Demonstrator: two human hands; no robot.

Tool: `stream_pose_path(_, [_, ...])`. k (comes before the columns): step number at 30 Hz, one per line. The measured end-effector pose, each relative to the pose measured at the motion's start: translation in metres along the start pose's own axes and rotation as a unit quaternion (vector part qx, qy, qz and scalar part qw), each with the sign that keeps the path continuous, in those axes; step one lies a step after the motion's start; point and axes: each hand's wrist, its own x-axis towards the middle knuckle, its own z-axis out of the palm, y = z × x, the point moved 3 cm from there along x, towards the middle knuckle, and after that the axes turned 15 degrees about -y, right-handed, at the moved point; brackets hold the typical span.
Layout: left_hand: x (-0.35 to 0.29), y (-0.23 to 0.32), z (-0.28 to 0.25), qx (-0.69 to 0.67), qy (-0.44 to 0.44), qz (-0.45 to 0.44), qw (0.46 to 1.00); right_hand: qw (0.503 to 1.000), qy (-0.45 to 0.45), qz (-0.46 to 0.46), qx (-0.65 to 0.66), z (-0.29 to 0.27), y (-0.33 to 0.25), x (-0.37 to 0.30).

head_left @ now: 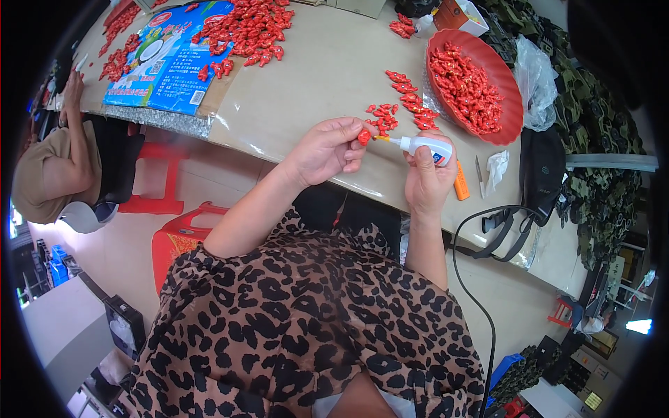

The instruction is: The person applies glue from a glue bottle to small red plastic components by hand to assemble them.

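Observation:
Between the thumb and fingertips of my left hand [322, 151] is a small glossy red piece [364, 137], its exact kind too small to make out. My right hand [428, 182] is wrapped round a white squeeze glue bottle [430, 147] lying nearly level. Its thin nozzle points left, close to the red piece; whether they touch I cannot tell. Just beyond my fingers lies a small group of red pieces [383, 116] with gold marks. Next to it runs a column of similar pieces [411, 99]. A red bowl [514, 104] heaped with them stands to the right.
An orange-handled tool [460, 182], a slim metal tool [479, 169] and crumpled tissue [497, 167] lie right of my hand. A black strapped bag [543, 164] sits at the table's edge. Blue printed cardboard [174, 63] bears more red pieces. Another person [59, 167] sits at far left.

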Motion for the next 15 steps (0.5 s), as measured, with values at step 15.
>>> stream_pose_path(15, [-0.0006,-0.0003,0.0001,-0.004,-0.002,0.002,1.000,1.000,0.010,0.004,0.010,-0.0010,0.0027,-0.0011])
